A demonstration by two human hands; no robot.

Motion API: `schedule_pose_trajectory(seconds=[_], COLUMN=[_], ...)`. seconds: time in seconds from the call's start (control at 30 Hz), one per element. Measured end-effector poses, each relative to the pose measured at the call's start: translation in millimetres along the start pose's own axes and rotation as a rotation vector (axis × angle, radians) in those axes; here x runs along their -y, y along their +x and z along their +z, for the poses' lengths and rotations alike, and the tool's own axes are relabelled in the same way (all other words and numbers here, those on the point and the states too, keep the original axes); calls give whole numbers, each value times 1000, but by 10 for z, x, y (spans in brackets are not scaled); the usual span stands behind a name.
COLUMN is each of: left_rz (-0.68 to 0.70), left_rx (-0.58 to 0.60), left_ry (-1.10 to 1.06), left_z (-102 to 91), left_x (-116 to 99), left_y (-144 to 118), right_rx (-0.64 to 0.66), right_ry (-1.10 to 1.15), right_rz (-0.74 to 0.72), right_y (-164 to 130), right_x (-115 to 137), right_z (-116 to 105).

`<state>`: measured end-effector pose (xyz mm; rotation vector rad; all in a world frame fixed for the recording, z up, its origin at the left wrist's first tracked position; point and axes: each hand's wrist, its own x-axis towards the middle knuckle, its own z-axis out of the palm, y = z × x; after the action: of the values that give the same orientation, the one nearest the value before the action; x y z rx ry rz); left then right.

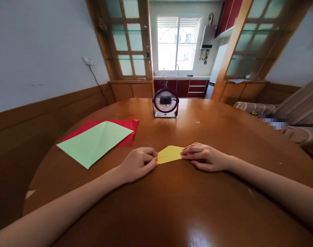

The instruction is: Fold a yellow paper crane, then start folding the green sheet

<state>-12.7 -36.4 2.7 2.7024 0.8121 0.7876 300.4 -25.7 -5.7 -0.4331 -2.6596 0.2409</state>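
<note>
A small piece of folded yellow paper (169, 155) lies on the wooden table between my hands, its upper edge rising to a blunt peak. On its left end, the thumb and curled fingers of my left hand (141, 163) are closed. From the other side, my right hand (206, 157) holds the right corner under fingers pressed together, while its thumb rests lower, apart from the paper. A faint crease line runs across the yellow surface. The fingers hide both ends of the paper.
To the left, a light green paper sheet (97, 142) overlaps red paper (127, 140). A small purple fan (166, 102) stands near the far edge of the round table (156, 212). A patterned cushioned seat (300, 137) is beyond the table's right edge.
</note>
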Motion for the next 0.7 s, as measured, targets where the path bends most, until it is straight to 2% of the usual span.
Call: schedule_pose_trajectory(seconds=[0.17, 0.37, 0.57, 0.7], left_rz=[87, 272, 516, 567], left_rx=[-74, 60, 162, 180], left_ry=[54, 309, 566, 620], left_z=[102, 220, 149, 123], left_x=[-71, -64, 103, 186], left_y=[71, 197, 346, 455], right_rx=[-18, -50, -76, -71], right_ry=[36, 65, 86, 111], right_rz=[31, 65, 89, 67], right_y=[18, 39, 56, 99], right_x=[20, 53, 104, 196], right_z=[-6, -5, 9, 19])
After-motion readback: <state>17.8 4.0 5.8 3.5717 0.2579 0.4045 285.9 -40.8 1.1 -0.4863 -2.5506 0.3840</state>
